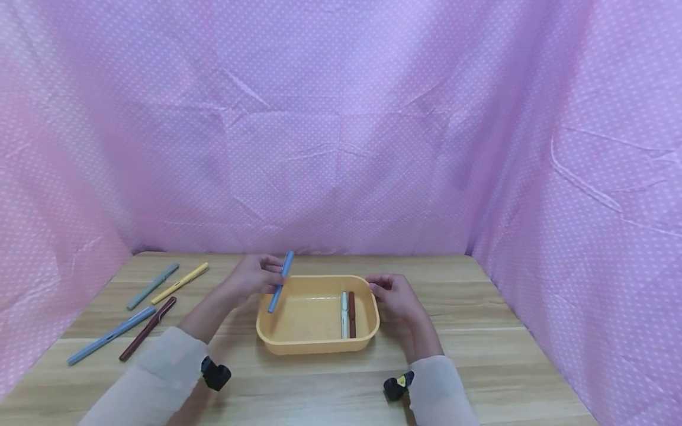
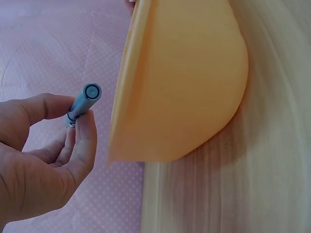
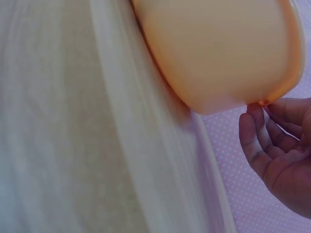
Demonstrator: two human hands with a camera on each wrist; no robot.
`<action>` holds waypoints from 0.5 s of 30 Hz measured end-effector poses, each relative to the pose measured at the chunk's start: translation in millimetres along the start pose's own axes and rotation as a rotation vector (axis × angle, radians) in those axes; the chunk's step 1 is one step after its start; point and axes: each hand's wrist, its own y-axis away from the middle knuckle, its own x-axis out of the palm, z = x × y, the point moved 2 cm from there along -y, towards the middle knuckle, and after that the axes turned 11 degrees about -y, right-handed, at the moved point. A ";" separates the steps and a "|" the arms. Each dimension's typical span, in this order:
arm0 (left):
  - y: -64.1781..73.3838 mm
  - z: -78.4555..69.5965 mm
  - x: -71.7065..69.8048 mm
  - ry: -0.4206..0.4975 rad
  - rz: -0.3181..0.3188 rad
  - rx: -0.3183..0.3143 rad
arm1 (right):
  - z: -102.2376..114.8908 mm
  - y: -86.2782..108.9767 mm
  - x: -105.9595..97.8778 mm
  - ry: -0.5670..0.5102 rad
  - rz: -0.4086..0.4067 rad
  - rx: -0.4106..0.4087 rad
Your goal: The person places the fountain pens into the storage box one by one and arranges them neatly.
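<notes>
Between thumb and fingers, my left hand (image 1: 254,277) pinches a blue pen (image 1: 281,281), held tilted above the left end of a yellow plastic basket (image 1: 319,348). The left wrist view shows the round end of this pen (image 2: 92,91) facing the camera, apart from the basket wall (image 2: 189,82). At the basket's far right corner, my right hand (image 1: 395,296) grips the rim; its fingertips (image 3: 254,108) touch the edge in the right wrist view. Inside the basket, a pale green pen (image 1: 344,316) and a dark red pen (image 1: 351,316) lie side by side along the right.
On the left of the wooden table (image 1: 298,384) lie a grey-green pen (image 1: 153,287), a yellow pen (image 1: 180,283), another blue pen (image 1: 112,335) and a maroon pen (image 1: 147,329). Pink dotted cloth (image 1: 341,148) hangs around the back and sides.
</notes>
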 end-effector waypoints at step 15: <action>-4.1 2.7 22.5 0.016 0.015 -0.036 | 2.7 0.4 -1.3 0.008 0.019 0.002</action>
